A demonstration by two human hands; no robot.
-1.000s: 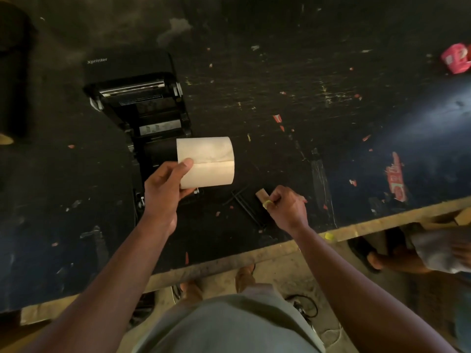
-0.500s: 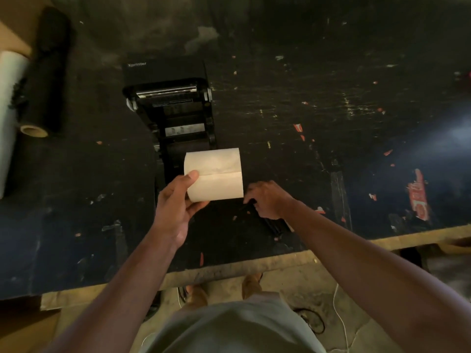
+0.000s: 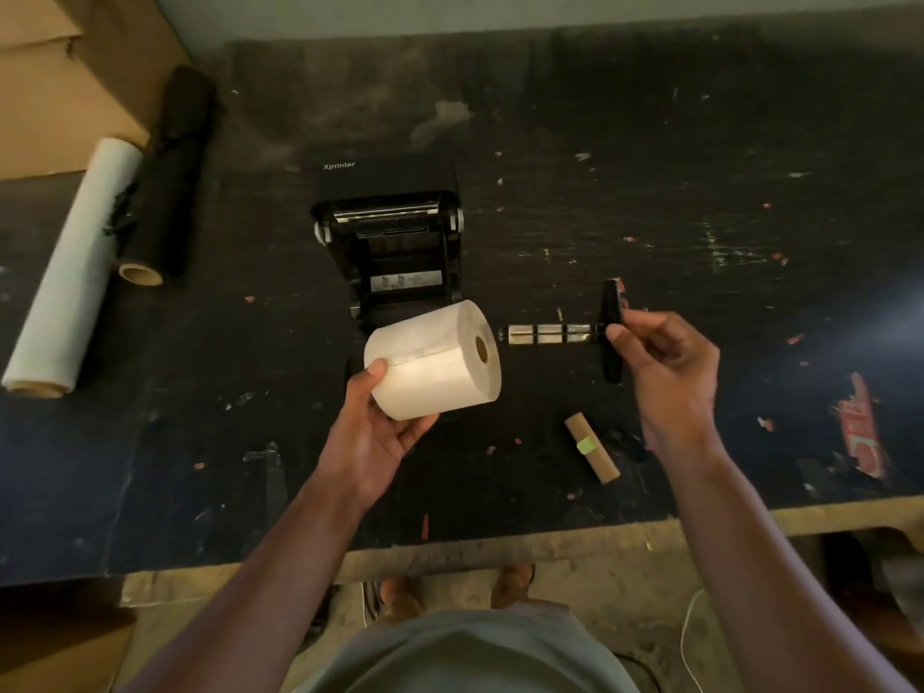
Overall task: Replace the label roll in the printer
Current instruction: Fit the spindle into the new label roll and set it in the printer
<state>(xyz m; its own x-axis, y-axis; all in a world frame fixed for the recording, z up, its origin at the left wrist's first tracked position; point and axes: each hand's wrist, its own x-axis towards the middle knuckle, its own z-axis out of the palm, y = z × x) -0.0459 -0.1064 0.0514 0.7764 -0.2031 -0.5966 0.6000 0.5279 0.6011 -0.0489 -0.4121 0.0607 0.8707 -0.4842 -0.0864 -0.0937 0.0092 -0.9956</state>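
Left hand (image 3: 372,437) gripped label roll (image 3: 435,362) before open printer (image 3: 395,242); right hand (image 3: 665,377) fingers (image 3: 616,334) pinched spindle (image 3: 565,333).

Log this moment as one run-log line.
left hand: holds new label roll | right hand: holds spindle, aimed at roll core | printer: lid open | empty core: on table

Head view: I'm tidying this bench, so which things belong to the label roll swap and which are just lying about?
Job:
Xprinter label printer, lid open
new label roll, in left hand
roll spindle, in right hand
empty cardboard core

Lying about:
white roll
black roll
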